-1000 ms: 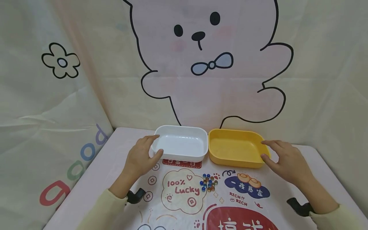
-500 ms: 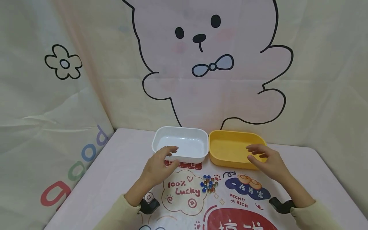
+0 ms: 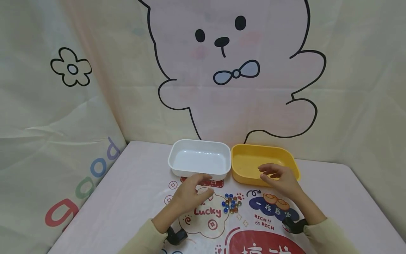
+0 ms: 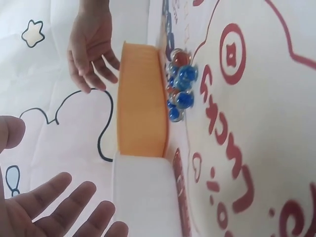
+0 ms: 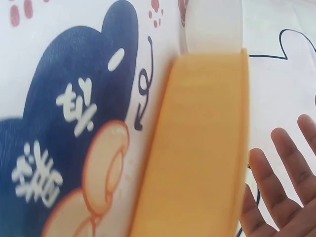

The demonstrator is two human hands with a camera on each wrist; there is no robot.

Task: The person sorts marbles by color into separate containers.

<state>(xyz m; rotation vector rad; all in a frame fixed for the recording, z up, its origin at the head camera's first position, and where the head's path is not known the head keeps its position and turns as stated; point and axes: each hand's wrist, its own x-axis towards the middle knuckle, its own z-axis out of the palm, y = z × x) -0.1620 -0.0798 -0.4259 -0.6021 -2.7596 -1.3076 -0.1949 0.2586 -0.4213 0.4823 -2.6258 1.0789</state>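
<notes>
A small cluster of blue and amber-brown glass marbles (image 3: 231, 203) lies on the printed table cover, in front of two trays. The white tray (image 3: 200, 160) is on the left; the yellow tray (image 3: 250, 163) stands right beside it. My left hand (image 3: 191, 194) hovers with fingers apart in front of the white tray, left of the marbles. My right hand (image 3: 282, 180) overlaps the front of the yellow tray in the head view, its fingers spread and bare. In the left wrist view the marbles (image 4: 182, 84) sit close by the yellow tray's side (image 4: 143, 98).
The table (image 3: 336, 197) has a cover printed with cartoons and lettering. Behind it hangs a backdrop (image 3: 234, 106) with a bear drawing. A second sheet (image 3: 63, 123) with a flower runs along the left side. A black camera strap (image 3: 176, 235) is on the left wrist.
Both hands have left the outer ends of the trays and moved inward. My left hand has also come nearer to the front. The trays and marbles stay in place.
</notes>
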